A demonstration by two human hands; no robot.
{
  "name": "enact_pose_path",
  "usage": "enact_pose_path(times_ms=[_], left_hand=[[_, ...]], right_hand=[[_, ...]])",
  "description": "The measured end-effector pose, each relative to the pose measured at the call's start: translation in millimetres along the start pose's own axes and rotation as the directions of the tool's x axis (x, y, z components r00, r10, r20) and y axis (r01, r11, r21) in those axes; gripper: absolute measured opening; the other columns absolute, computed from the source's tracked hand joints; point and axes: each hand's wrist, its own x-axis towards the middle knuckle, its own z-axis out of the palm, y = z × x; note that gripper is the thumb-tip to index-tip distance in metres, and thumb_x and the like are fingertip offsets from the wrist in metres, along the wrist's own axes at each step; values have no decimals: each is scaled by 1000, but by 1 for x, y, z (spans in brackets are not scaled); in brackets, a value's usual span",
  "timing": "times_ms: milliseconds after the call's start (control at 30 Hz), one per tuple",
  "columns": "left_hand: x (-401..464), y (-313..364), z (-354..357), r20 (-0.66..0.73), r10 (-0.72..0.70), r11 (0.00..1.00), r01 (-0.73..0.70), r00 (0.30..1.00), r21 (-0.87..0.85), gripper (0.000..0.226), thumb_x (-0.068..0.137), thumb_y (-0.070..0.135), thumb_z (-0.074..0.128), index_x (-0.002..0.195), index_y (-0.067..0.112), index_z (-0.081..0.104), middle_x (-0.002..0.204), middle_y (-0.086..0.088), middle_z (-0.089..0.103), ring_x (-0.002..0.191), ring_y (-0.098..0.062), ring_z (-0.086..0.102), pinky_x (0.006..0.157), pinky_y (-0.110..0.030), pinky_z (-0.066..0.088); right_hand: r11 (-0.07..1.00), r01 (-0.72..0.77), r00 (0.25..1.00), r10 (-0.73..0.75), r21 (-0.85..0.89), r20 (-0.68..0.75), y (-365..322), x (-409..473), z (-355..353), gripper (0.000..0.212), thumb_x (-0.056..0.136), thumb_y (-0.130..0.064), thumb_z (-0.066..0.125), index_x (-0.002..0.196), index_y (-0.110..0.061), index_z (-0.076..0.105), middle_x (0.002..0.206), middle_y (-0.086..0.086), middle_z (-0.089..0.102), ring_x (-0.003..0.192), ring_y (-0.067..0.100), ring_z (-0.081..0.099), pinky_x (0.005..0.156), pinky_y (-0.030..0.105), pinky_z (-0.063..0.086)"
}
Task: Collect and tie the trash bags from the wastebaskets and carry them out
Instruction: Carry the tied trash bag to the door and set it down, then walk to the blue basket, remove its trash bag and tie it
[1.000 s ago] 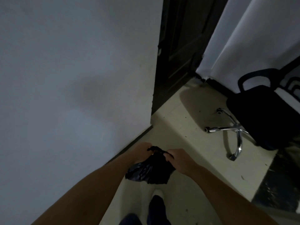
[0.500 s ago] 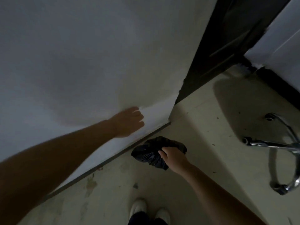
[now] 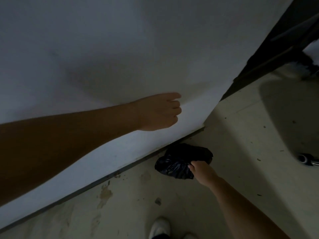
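A small black trash bag (image 3: 179, 161) hangs low over the floor, close to the foot of the white wall. My right hand (image 3: 202, 171) grips its gathered top from the right side. My left hand (image 3: 160, 112) is raised in front of the wall, above and left of the bag, fingers curled into a loose fist with nothing in it. No wastebasket is in view.
A white wall (image 3: 103, 49) with a dark baseboard fills the left and top. A dark doorway (image 3: 276, 49) opens past the wall's corner at upper right. A chrome chair caster (image 3: 305, 158) shows at the right edge. My white shoes (image 3: 160, 226) stand on the stained floor.
My left hand let go of the bag and rose in front of the wall, its fingers curling shut. My right hand alone holds the bag now. The view tilted down toward the floor.
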Motion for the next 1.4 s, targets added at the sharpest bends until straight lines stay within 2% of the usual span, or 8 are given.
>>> enact_pose_path(times_ms=[100, 167, 267, 367, 500, 700, 1000, 1400], left_hand=[[1, 0, -10, 27, -11, 999, 12, 1000, -46, 21, 79, 5, 55, 64, 16, 66, 66, 1, 62, 68, -18, 62, 103, -37, 45], [7, 1, -19, 81, -44, 988, 55, 996, -145, 14, 64, 12, 75, 57, 19, 66, 60, 3, 61, 61, -15, 62, 96, -31, 51], [13, -1, -56, 165, -169, 908, 219, 972, -358, 7, 71, 12, 72, 77, 11, 69, 75, -5, 66, 74, -21, 63, 92, -29, 50], [13, 5, -102, 540, -271, 674, 558, 797, -484, 30, 95, 9, 37, 122, 5, 49, 122, -15, 52, 113, -28, 48, 95, -37, 37], [-20, 12, -188, 660, -372, 394, 755, 653, -525, 37, 96, 15, 34, 133, 10, 41, 130, -13, 47, 117, -29, 46, 91, -38, 39], [-79, 21, -292, 683, -526, 163, 849, 506, -503, 38, 95, 15, 37, 133, 13, 40, 127, -11, 50, 115, -27, 49, 90, -36, 42], [-175, 75, -364, 773, -634, -289, 930, -8, -228, 36, 96, 15, 36, 131, 14, 44, 126, -10, 54, 115, -26, 51, 91, -37, 44], [-291, 252, -489, 734, -335, -785, 606, -591, 130, 37, 95, 20, 36, 131, 16, 44, 130, -10, 50, 121, -28, 48, 94, -44, 48]], right_hand=[[1000, 16, 1000, -16, -5, -13, -8, -21, -29, 42, 99, -31, 39, 137, -12, 37, 132, 11, 49, 123, 30, 47, 91, 36, 45], [999, 37, 999, -37, 1, -22, -21, -47, -55, 56, 98, -33, 41, 148, -18, 19, 150, 8, 32, 135, 28, 37, 105, 40, 41], [995, 82, 997, -82, -48, -6, -46, -95, -104, 60, 98, -34, 42, 149, -22, 12, 154, 8, 27, 137, 29, 34, 108, 44, 38], [986, 110, 992, -117, -125, -44, -75, -153, -155, 59, 98, -35, 40, 149, -24, 12, 153, 8, 27, 136, 30, 35, 106, 45, 38], [965, 144, 972, -179, -220, -149, -121, -247, -197, 55, 98, -34, 38, 147, -24, 15, 151, 7, 30, 134, 30, 35, 104, 43, 38], [911, 237, 899, -337, -337, -278, -192, -330, -210, 53, 98, -34, 35, 147, -21, 18, 153, 7, 24, 137, 27, 31, 109, 42, 35], [620, 494, 752, -656, -610, -57, -296, -367, -183, 53, 98, -34, 36, 146, -20, 20, 152, 8, 28, 137, 26, 32, 110, 43, 31], [90, 790, 450, -757, -607, 474, -401, -454, -50, 49, 99, -34, 30, 144, -18, 23, 150, 8, 29, 133, 28, 34, 105, 42, 33]])
